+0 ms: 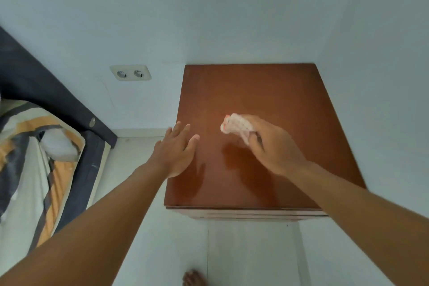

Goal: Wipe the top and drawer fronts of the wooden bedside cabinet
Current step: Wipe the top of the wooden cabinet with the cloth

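The wooden bedside cabinet stands in the room's corner, its glossy reddish-brown top facing me. Only a thin strip of its drawer fronts shows at the near edge. My right hand hovers over the middle of the top, closed around a small bunched white cloth with pinkish marks. My left hand is flat with fingers spread above the top's left edge, holding nothing. Both hands cast reflections on the shiny surface.
A bed with a dark frame and striped bedding lies to the left. A double wall socket sits on the pale wall left of the cabinet. White floor tiles lie below, with my bare foot at the bottom.
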Motion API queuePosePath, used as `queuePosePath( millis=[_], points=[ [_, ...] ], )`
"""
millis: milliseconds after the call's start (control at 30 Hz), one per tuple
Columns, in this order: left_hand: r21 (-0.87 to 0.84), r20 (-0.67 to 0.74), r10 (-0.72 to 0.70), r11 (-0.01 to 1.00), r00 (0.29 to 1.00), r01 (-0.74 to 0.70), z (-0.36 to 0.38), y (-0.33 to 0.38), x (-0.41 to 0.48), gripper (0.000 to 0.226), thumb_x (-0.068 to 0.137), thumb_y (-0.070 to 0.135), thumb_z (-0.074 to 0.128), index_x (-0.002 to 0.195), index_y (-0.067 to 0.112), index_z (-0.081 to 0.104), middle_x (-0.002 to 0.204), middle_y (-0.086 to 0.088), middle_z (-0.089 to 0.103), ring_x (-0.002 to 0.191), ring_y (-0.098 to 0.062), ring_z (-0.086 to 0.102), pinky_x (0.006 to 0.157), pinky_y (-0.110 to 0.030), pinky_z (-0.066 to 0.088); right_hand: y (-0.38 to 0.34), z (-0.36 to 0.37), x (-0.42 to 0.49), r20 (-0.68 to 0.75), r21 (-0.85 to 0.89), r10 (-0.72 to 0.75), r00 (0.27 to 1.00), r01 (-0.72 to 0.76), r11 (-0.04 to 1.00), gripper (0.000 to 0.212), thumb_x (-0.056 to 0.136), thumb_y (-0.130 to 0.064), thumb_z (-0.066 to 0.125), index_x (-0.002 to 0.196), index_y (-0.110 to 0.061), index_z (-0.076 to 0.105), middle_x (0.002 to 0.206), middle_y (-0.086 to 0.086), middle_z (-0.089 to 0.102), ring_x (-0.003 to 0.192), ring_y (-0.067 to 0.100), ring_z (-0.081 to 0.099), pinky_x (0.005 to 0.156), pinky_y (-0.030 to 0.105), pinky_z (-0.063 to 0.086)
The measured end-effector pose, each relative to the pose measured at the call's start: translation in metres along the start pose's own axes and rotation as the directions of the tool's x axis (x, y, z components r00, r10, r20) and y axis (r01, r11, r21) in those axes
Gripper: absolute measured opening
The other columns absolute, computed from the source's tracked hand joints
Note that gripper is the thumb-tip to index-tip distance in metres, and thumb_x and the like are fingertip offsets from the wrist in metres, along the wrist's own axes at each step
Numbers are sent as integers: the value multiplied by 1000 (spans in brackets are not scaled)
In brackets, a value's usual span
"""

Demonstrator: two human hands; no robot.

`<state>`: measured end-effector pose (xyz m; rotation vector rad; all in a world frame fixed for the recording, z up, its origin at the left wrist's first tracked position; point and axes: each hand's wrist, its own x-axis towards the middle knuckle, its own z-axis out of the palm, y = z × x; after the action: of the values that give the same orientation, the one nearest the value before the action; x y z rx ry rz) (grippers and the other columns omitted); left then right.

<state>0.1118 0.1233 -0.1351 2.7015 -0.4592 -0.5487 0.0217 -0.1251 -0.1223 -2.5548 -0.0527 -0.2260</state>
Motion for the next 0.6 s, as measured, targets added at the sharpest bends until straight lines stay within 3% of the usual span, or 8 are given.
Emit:
queuePosePath(
  millis=[100,400,500,600],
  points=[
    [-17,10,29,999,1000,-29,-19,0,43,64,104,55,22,161,29,15,170,1,3,157,-22,-2,124,-57,10,14,-3,73,-33,-6,34,999,-34,999,49,99,-18,42,147,-29,47,129,-3,66,102,21,66,82,38,54],
    [106,46,116,987,992,-120,-62,-37,203,60,106,48,23,161,27,14,170,4,5,157,-26,-1,122,-58,15,43,62,280,53,-59,-27,998,30,998,48,100,-16,43,148,-23,46,144,5,57,125,31,57,100,42,48],
    [171,99,148,972,984,-163,-66,-46,247,58,106,44,21,161,27,14,170,6,5,157,-28,0,119,-60,17,60,96,312,222,-103,-39,974,63,993,57,99,-11,41,154,-23,40,160,4,42,146,26,39,119,44,33],
    [212,152,161,958,975,-191,-56,-52,262,58,106,41,17,161,27,12,170,7,0,157,-28,-1,119,-61,16,74,129,308,357,-165,-29,934,94,982,62,102,-17,37,162,-22,21,171,2,15,158,22,5,129,45,5]
  ],
)
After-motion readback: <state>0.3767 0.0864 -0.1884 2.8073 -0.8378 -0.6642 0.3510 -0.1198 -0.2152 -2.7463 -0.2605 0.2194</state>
